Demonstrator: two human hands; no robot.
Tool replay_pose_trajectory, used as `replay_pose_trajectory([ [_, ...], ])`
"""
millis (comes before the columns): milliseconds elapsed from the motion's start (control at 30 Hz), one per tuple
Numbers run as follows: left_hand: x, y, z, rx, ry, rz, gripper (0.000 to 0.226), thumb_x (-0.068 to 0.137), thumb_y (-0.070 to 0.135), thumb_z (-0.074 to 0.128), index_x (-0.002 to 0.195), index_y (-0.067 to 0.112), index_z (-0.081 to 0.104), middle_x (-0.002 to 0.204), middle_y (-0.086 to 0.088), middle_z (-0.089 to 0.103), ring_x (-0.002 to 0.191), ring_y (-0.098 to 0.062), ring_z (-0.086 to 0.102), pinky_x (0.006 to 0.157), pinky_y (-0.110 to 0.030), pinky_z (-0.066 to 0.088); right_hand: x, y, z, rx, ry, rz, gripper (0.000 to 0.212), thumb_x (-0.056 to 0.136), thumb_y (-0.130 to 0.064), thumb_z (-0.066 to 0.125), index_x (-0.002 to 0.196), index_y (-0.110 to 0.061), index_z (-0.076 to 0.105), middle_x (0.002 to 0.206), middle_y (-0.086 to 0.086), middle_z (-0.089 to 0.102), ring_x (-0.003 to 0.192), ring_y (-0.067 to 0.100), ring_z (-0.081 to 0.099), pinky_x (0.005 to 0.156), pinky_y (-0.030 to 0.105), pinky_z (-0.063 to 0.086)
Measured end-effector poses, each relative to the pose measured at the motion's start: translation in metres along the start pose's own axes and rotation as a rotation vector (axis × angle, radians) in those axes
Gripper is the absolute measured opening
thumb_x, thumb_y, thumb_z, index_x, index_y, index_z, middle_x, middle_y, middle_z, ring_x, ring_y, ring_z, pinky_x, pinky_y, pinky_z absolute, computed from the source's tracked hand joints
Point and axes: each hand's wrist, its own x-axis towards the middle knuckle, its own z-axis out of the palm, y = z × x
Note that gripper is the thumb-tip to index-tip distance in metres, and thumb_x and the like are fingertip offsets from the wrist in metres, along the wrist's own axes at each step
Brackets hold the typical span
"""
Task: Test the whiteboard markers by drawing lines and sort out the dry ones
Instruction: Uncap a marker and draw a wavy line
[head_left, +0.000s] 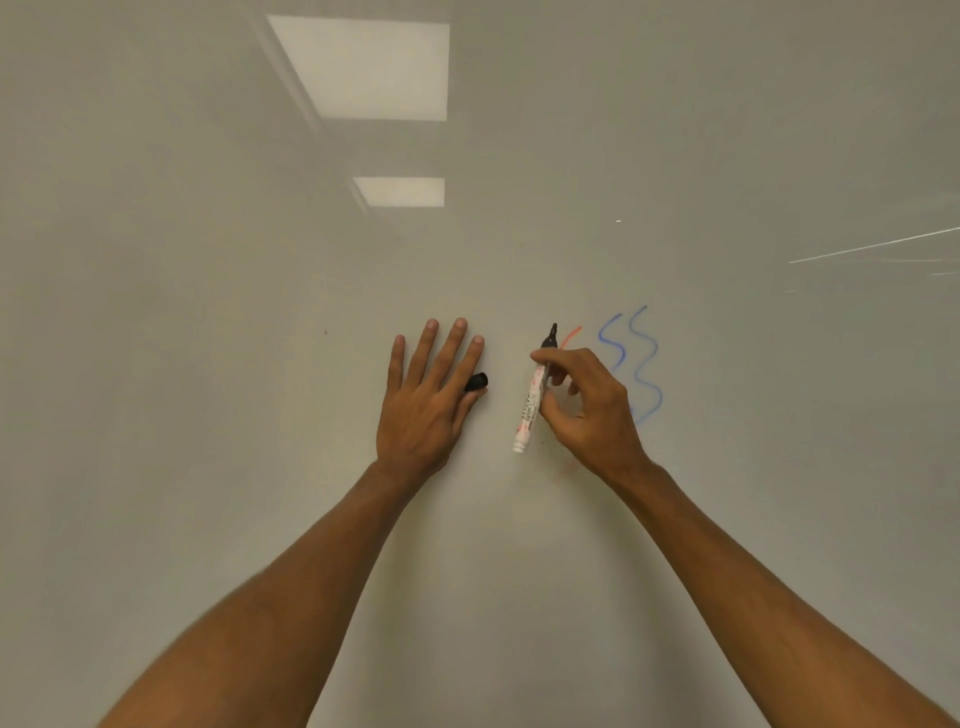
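Note:
My right hand (587, 410) pinches a white marker (532, 405) with red print. Its uncapped black tip points up at the whiteboard (208, 312), just left of a short red stroke (571, 336). To the right of that stroke are two wavy blue lines (644, 364). My left hand (426, 395) lies against the board with its fingers straight and spread. Its thumb pinches the marker's black cap (477, 382) against the side of the index finger.
The whiteboard fills the whole view. Two ceiling lights (363, 67) are reflected in its upper part. Faint white streaks (872, 244) run across its right side. A pale red smudge (569, 470) sits below my right hand.

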Motion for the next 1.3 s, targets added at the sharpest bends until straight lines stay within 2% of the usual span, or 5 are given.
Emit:
replay_pose_trajectory([
  [233, 0.001, -0.001, 0.003, 0.011, 0.035, 0.012, 0.058, 0.103, 0.043, 0.038, 0.154, 0.018, 0.025, 0.161, -0.008, 0.020, 0.149, -0.031, 0.013, 0.119, -0.055, 0.012, -0.003, -0.005, 0.016, -0.017, 0.216, 0.004, 0.021, 0.089, -0.024, 0.057, 0.097, -0.006, 0.065, 0.086, 0.003, 0.064, 0.072, 0.014, 0.059, 0.066, 0.030, 0.049],
  [500, 0.001, -0.002, 0.005, 0.016, 0.044, 0.014, 0.059, 0.103, 0.043, 0.041, 0.154, 0.017, 0.026, 0.161, -0.008, 0.019, 0.150, -0.031, 0.012, 0.119, -0.055, 0.012, 0.001, 0.000, 0.028, -0.005, 0.237, 0.141, 0.029, 0.091, -0.025, 0.051, 0.112, -0.008, 0.062, 0.094, 0.003, 0.066, 0.077, 0.015, 0.061, 0.069, 0.040, 0.052],
  [733, 0.001, -0.004, 0.007, 0.023, 0.062, 0.023, 0.057, 0.103, 0.043, 0.036, 0.153, 0.017, 0.027, 0.160, -0.009, 0.021, 0.149, -0.031, 0.014, 0.120, -0.055, 0.012, -0.019, 0.007, 0.037, -0.139, 0.158, -0.038, 0.024, 0.086, -0.014, 0.055, 0.107, -0.004, 0.063, 0.083, 0.009, 0.064, 0.071, 0.020, 0.060, 0.066, 0.033, 0.048],
  [867, 0.002, -0.004, 0.005, 0.027, 0.064, 0.018, 0.055, 0.104, 0.042, 0.036, 0.153, 0.016, 0.030, 0.160, -0.009, 0.023, 0.149, -0.032, 0.016, 0.119, -0.056, 0.015, -0.038, 0.009, 0.038, -0.059, 0.287, 0.121, 0.022, 0.086, -0.014, 0.054, 0.101, -0.002, 0.064, 0.079, 0.008, 0.062, 0.067, 0.021, 0.058, 0.062, 0.033, 0.049],
  [1300, 0.001, -0.005, 0.004, -0.019, 0.083, 0.008, 0.049, 0.105, 0.037, 0.038, 0.149, 0.017, 0.039, 0.157, -0.009, 0.031, 0.147, -0.033, 0.022, 0.118, -0.055, 0.018, -0.109, -0.013, 0.053, -0.156, 0.235, 0.241, 0.017, 0.081, -0.011, 0.052, 0.086, -0.002, 0.065, 0.066, 0.003, 0.055, 0.058, 0.013, 0.050, 0.058, 0.019, 0.040],
])
